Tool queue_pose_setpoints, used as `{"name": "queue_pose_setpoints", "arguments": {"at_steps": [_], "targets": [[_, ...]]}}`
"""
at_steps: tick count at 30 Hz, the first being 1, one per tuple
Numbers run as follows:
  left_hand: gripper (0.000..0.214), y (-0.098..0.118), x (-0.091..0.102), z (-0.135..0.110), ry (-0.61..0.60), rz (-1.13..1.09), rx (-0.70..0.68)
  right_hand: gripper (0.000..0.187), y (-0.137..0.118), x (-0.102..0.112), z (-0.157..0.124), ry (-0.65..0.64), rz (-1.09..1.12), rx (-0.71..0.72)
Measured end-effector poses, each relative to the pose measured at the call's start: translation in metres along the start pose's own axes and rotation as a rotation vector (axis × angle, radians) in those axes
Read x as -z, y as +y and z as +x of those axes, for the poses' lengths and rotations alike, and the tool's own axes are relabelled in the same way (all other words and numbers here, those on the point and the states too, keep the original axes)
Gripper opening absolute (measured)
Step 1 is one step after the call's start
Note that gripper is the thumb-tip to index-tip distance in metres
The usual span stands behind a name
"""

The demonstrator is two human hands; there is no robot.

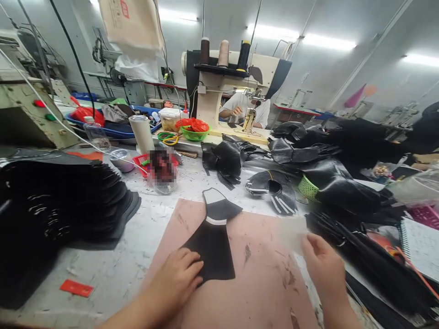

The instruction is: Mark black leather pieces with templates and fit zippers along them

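Our unclenched left hand point(181, 273) likely steadies the flared matte-black panel point(217, 251) on the flat pink board point(255, 288); our right hand point(323, 261) pinches translucent whitish film point(291, 232) over the board's edge.

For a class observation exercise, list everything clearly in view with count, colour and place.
pink mat: one, pink, on the worktable
black piece: apparently one, black with pale parts, on the mat
pale sheet: one, whitish, mat's far right corner
piece stack: uncountable, black, table left
black bundles: several, black, beyond and right of mat
red tag: one, red, front left
tumbler: one, white, back left
sewing machine: one, cream and black, back centre
thread spools: three, brown, beige and black, atop the machine
bowl: one, green, beside the machine
basket: one, light green, right
notebook: one, white, right edge
co-worker: one, light clothing, behind machine
left hand: one, bare, on the black piece
right hand: one, bare, pinching pale sheet
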State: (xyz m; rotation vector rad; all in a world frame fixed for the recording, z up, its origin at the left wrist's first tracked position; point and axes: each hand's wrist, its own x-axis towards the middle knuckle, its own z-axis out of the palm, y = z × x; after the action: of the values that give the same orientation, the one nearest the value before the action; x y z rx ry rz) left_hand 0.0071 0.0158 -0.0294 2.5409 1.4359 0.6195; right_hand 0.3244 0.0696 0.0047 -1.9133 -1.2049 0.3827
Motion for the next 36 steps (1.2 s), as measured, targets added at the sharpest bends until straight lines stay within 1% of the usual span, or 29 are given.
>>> {"name": "queue_pose_setpoints", "arguments": {"at_steps": [2, 4, 5, 6, 7, 9, 10, 11, 13, 14, 15, 16, 18, 19, 21, 23, 25, 29, 36], "targets": [[0.031, 0.006, 0.000, -0.021, -0.028, -0.047, -0.027, 0.034, -0.016, -0.007, -0.022, -0.139, 0.221, -0.025], [0.033, 0.013, 0.003, -0.032, -0.015, -0.208, 0.052, 0.035, -0.035, -0.019, -0.049, -0.338, 0.433, -0.031], [0.030, 0.017, 0.006, -0.035, -0.006, -0.331, 0.132, 0.032, -0.044, -0.026, -0.065, -0.460, 0.522, -0.025], [0.025, 0.021, 0.009, -0.035, 0.009, -0.474, 0.243, 0.028, -0.052, -0.034, -0.080, -0.588, 0.591, -0.021], [0.019, 0.025, 0.012, -0.036, 0.033, -0.623, 0.375, 0.023, -0.059, -0.042, -0.095, -0.707, 0.642, -0.021], [0.014, 0.032, 0.017, -0.036, 0.105, -0.876, 0.652, 0.017, -0.065, -0.057, -0.121, -0.884, 0.682, -0.063], [0.018, 0.034, 0.017, -0.038, 0.142, -0.967, 0.774, 0.020, -0.065, -0.063, -0.132, -0.932, 0.679, -0.099], [0.023, 0.035, 0.017, -0.040, 0.169, -1.032, 0.877, 0.028, -0.063, -0.068, -0.140, -0.954, 0.664, -0.134], [0.031, 0.037, 0.016, -0.047, 0.161, -1.117, 1.009, 0.049, -0.056, -0.075, -0.152, -0.954, 0.611, -0.164], [0.032, 0.037, 0.015, -0.050, 0.134, -1.144, 1.046, 0.053, -0.053, -0.077, -0.154, -0.949, 0.569, -0.148], [0.032, 0.037, 0.015, -0.053, 0.103, -1.155, 1.065, 0.050, -0.050, -0.078, -0.155, -0.942, 0.524, -0.107], [0.030, 0.036, 0.015, -0.056, 0.077, -1.147, 1.066, 0.041, -0.049, -0.078, -0.155, -0.930, 0.478, -0.046], [0.023, 0.034, 0.016, -0.058, 0.045, -1.078, 1.026, 0.023, -0.049, -0.078, -0.150, -0.889, 0.385, 0.112], [0.021, 0.033, 0.017, -0.057, 0.040, -1.027, 0.999, 0.019, -0.051, -0.078, -0.147, -0.864, 0.343, 0.196], [0.018, 0.029, 0.018, -0.055, 0.044, -0.922, 0.950, 0.019, -0.055, -0.080, -0.139, -0.831, 0.271, 0.341], [0.016, 0.025, 0.017, -0.051, 0.039, -0.826, 0.911, 0.019, -0.058, -0.085, -0.130, -0.833, 0.217, 0.430], [0.015, 0.023, 0.015, -0.048, 0.022, -0.723, 0.869, 0.020, -0.059, -0.091, -0.124, -0.846, 0.190, 0.472], [0.016, 0.023, 0.014, -0.044, 0.009, -0.520, 0.782, 0.021, -0.054, -0.101, -0.116, -0.879, 0.178, 0.508], [0.018, 0.024, 0.014, -0.045, -0.001, -0.420, 0.742, 0.022, -0.052, -0.103, -0.114, -0.912, 0.174, 0.513]]}}
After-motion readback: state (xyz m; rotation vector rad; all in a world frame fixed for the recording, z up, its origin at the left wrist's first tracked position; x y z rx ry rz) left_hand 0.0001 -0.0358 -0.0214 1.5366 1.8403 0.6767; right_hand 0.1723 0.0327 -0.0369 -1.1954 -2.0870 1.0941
